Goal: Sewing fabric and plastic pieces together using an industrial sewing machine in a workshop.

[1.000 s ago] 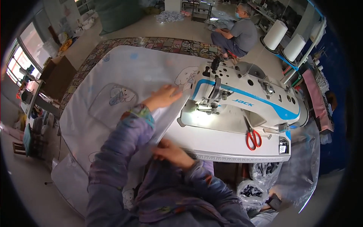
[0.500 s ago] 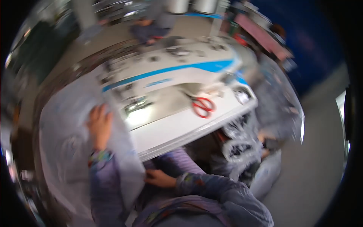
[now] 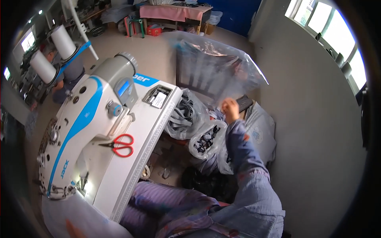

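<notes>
My right hand (image 3: 231, 109) is stretched out past the table's right end, fingers closed at the lower edge of a large clear plastic sheet (image 3: 214, 59), which stands over a dark slatted frame. At the lower left, my left hand (image 3: 72, 229) shows only as a blurred patch over pale cloth (image 3: 89, 222); its fingers cannot be made out. The cloth lies beneath the needle end of a white and blue sewing machine (image 3: 75, 127). Red-handled scissors (image 3: 124, 145) rest on the white machine table (image 3: 113, 172).
Clear bags of grey strips (image 3: 182, 119) and dark scraps (image 3: 206, 141) stand between the table and my right arm. A pale sack (image 3: 260, 135) leans near the wall. Two thread cones (image 3: 63, 42) rise at the left. Farther back are a pink-covered table (image 3: 170, 13) and another person (image 3: 69, 75).
My view has swung to the right. My right hand has gone from the cloth's edge near my lap out to the plastic sheet. The left hand is now mostly out of view.
</notes>
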Demonstrator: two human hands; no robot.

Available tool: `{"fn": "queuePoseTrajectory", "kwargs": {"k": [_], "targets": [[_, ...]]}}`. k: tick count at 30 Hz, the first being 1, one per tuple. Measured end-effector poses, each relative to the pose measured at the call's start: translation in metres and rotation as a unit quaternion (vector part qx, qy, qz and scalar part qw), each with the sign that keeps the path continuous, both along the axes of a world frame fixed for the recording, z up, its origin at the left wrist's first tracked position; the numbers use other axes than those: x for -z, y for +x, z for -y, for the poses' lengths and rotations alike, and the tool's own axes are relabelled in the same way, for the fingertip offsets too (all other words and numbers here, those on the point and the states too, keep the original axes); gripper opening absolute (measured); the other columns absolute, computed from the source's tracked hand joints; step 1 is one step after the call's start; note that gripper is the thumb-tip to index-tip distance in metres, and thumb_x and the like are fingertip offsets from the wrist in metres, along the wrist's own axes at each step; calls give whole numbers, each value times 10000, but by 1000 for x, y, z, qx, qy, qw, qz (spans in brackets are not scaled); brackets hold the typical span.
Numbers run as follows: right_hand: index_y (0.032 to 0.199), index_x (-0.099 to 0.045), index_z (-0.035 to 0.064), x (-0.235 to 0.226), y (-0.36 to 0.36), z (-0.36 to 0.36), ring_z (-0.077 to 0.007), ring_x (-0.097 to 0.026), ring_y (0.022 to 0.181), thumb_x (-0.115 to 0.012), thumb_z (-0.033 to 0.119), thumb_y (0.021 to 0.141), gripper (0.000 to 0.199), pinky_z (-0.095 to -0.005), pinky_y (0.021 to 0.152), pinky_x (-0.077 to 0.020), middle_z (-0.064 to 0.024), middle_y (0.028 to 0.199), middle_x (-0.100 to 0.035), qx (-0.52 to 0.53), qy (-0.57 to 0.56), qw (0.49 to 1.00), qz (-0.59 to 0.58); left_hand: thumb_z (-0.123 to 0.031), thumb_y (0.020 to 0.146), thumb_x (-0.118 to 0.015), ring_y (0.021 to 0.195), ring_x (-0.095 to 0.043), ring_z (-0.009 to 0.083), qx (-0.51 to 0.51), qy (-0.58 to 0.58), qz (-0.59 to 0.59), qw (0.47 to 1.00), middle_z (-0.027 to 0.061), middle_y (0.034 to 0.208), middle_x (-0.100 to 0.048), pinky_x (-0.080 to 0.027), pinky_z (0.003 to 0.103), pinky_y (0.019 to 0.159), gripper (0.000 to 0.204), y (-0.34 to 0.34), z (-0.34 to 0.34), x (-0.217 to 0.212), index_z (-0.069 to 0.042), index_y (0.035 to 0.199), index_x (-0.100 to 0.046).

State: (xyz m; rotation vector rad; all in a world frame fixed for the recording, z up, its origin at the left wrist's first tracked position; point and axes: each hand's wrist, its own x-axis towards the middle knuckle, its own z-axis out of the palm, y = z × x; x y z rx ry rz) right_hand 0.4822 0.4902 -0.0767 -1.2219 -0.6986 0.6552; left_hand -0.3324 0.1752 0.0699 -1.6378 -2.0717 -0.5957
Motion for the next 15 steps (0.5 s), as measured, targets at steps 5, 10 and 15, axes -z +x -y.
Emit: {"fn": "queuePoseTrajectory", "kwargs": {"k": [5, 10, 15], "targets": [[1216, -479, 63, -37, 145, -46, -156, -546, 734, -690, 134, 881, 403, -328, 630, -490, -26, 860, -544, 251, 98, 957, -105, -167, 965, -519, 1143, -578, 264, -18, 41, 270, 962, 138, 1242, -588, -474, 369, 974, 319, 42, -10, -20, 40, 1196, -596], [1283, -468, 36, -37, 193, -69, -215, -574, 860, -790, 225, 804, 607, -393, 672, -481, -74, 1056, -566, 330, -24, 940, -78, -182, 974, -506, 1166, -565, 282, -16, 54, 436, 898, 165, 1268, -570, -469, 376, 994, 359, 52, -10, -20, 65, 1226, -570], [1267, -472, -32, -16, 210, -76, -246, -583, 993, -893, 249, 683, 773, -386, 810, -510, -148, 1166, -572, 389, -101, 913, -72, -198, 983, -493, 1189, -552, 300, 12, 54, 493, 868, 192, 1295, -552, -465, 382, 1014, 401, 37, -3, -12, 90, 1257, -545]]}}
